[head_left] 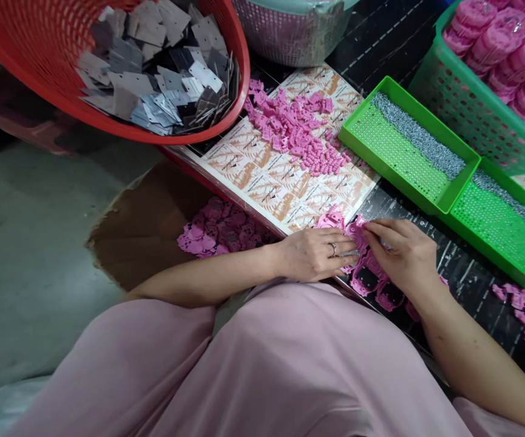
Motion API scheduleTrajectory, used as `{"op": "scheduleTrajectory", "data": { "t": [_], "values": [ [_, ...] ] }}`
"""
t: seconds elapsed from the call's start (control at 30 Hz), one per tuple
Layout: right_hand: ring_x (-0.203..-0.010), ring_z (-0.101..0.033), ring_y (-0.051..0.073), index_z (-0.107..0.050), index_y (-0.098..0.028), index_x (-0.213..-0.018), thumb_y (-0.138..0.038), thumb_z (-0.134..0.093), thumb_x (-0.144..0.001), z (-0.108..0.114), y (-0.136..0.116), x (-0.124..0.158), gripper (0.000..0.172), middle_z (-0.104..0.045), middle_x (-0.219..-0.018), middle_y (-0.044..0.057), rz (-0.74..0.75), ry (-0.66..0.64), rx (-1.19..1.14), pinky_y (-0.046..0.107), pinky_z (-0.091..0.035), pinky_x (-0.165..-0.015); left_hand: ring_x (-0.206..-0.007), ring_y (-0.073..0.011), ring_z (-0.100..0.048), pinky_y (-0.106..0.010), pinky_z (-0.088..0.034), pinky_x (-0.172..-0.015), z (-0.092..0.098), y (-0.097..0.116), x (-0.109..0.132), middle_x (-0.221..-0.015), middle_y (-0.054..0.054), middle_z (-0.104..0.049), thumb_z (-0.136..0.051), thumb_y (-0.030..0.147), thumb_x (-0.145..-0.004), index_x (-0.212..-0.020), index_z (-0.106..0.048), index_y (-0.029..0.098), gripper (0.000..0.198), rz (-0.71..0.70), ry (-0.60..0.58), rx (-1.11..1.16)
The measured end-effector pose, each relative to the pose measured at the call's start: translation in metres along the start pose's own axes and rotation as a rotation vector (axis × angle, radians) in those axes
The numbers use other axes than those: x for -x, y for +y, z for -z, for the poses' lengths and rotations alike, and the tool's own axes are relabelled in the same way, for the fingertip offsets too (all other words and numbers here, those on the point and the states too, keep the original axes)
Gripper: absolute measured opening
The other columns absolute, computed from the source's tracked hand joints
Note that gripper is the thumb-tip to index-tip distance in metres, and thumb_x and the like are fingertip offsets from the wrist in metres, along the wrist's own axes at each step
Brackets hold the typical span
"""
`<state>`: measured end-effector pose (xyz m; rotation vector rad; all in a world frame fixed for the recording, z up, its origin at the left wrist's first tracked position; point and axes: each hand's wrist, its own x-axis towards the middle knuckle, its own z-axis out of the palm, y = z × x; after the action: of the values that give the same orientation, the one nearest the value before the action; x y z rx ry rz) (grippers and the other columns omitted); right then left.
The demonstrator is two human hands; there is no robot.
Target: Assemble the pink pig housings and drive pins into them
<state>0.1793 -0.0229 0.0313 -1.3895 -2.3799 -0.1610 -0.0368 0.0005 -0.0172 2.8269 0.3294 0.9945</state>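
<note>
My left hand [319, 252], with a ring on one finger, lies flat at the table's near edge. Its fingers stretch over pink plastic parts [332, 217], partly covering them. Facing it, my right hand [403, 249] has thumb and fingertips pinched together against a pink plastic piece [357, 230]. Whatever is between those fingertips is too small or hidden to make out. Below and between the hands, several ring-shaped pink frames [366, 282] lie in a row on the dark table surface.
Small pink parts [292, 124] are heaped on a patterned sheet [262, 188]. Green trays [465, 197] hold small metal pieces [419, 136]. A red basket [216, 130] contains metal plates [162, 91]. Pink pieces [226, 224] fill a cardboard box [139, 230] below the edge; a green basket [485, 121] stands right.
</note>
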Motion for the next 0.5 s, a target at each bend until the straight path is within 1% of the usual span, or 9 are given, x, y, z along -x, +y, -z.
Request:
{"op": "scheduleTrajectory", "data": {
  "t": [0.1, 0.2, 0.27, 0.4, 0.5],
  "values": [
    [-0.074, -0.061, 0.012, -0.072, -0.02, -0.09, -0.023, -0.066, -0.085, 0.001, -0.004, -0.002, 0.009, -0.073, -0.088, -0.001, 0.048, -0.047, 0.123, 0.026, -0.045, -0.067, -0.105, -0.0185, -0.067, -0.033, -0.053, -0.101, 0.0, 0.0, -0.001, -0.113, -0.008, -0.072, -0.054, 0.032, -0.095, -0.108, -0.071, 0.014, 0.028, -0.009, -0.006, 0.009],
    [-0.087, -0.059, 0.019, -0.072, -0.02, -0.095, -0.027, -0.065, -0.086, 0.01, -0.013, -0.003, 0.013, -0.073, -0.094, 0.0, 0.086, -0.132, 0.291, 0.031, -0.04, -0.069, -0.105, -0.0178, -0.067, -0.033, -0.052, -0.102, 0.001, 0.0, -0.002, -0.113, -0.009, -0.071, -0.054, 0.03, -0.095, -0.108, -0.071, 0.014, 0.027, -0.014, -0.022, 0.009],
    [-0.093, -0.056, 0.022, -0.071, -0.019, -0.098, -0.03, -0.063, -0.087, 0.013, -0.018, -0.004, 0.018, -0.072, -0.097, 0.002, 0.089, -0.157, 0.371, 0.033, -0.037, -0.07, -0.106, -0.0177, -0.067, -0.033, -0.052, -0.103, 0.002, 0.0, -0.002, -0.113, -0.01, -0.071, -0.054, 0.03, -0.095, -0.108, -0.071, 0.014, 0.027, -0.012, -0.028, 0.002],
    [-0.087, -0.054, 0.019, -0.071, -0.021, -0.089, -0.031, -0.062, -0.088, 0.01, -0.017, -0.005, 0.014, -0.072, -0.089, 0.001, 0.096, -0.13, 0.337, 0.032, -0.034, -0.069, -0.106, -0.0183, -0.067, -0.033, -0.052, -0.102, 0.002, 0.001, -0.003, -0.111, -0.01, -0.072, -0.054, 0.031, -0.095, -0.107, -0.071, 0.014, 0.026, 0.001, -0.016, 0.001],
    [-0.085, -0.056, 0.019, -0.071, -0.02, -0.09, -0.03, -0.061, -0.089, 0.003, -0.013, -0.005, 0.014, -0.072, -0.088, 0.001, 0.113, -0.122, 0.308, 0.032, -0.036, -0.068, -0.108, -0.0185, -0.066, -0.033, -0.051, -0.103, 0.003, 0.0, -0.003, -0.113, -0.009, -0.071, -0.054, 0.031, -0.095, -0.107, -0.071, 0.015, 0.027, 0.014, -0.026, 0.005]
  ]
}}
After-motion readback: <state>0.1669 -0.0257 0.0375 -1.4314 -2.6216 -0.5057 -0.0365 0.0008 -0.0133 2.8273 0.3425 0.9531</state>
